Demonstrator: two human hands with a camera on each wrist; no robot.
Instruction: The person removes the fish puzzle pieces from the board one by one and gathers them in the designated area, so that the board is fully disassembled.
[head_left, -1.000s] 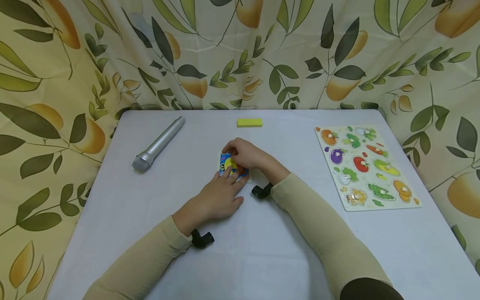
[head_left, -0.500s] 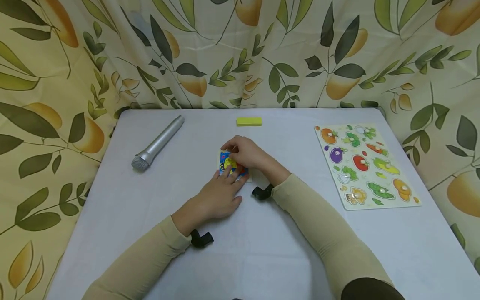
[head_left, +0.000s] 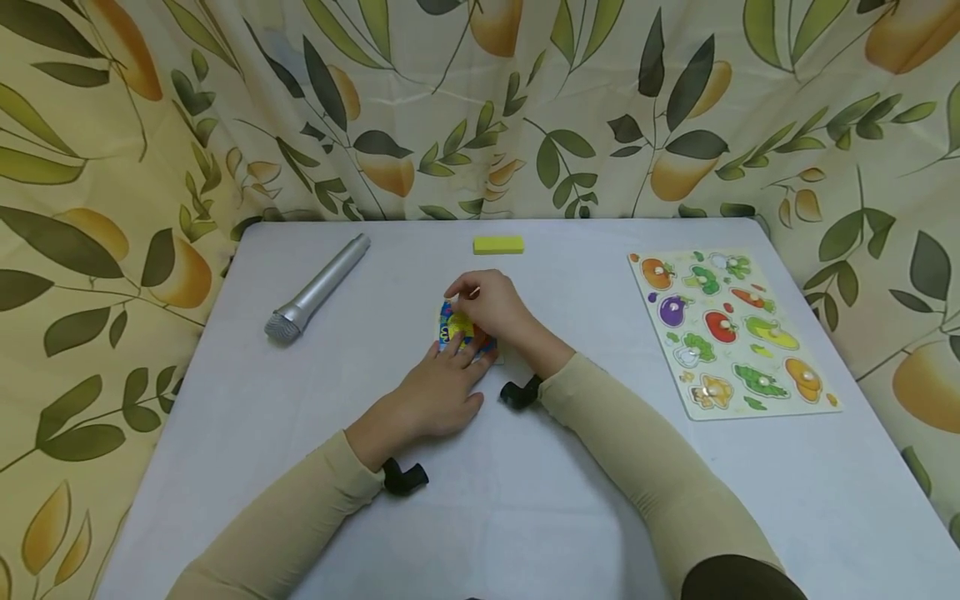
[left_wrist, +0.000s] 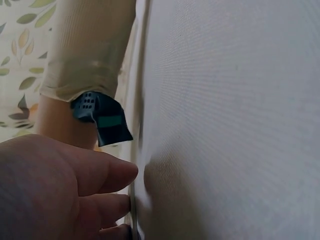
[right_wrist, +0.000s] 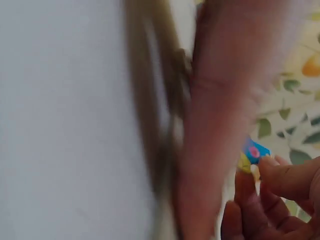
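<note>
Under my hands near the table's middle lies a small card-like sheet (head_left: 457, 320), printed blue, yellow and red, with a pale border or backing at its lower right. My left hand (head_left: 438, 396) rests on its lower part, palm down, fingers spread and straight. My right hand (head_left: 491, 304) pinches the sheet's far edge between thumb and fingers. In the right wrist view, a bent blue corner (right_wrist: 257, 151) shows raised at the right hand's fingertips (right_wrist: 272, 167). The left wrist view shows the left hand (left_wrist: 65, 185) over the white cloth, the sheet out of sight.
A silver microphone (head_left: 318, 287) lies at the back left. Behind my hands is a yellow block (head_left: 498, 245). A vegetable puzzle board (head_left: 735, 333) occupies the right side. A leaf-patterned curtain (head_left: 480, 108) hangs along the table's far edge.
My right hand has risen slightly, and the sheet's far corner bends up with it, so less of its blue top shows. The left hand has stayed in place.
</note>
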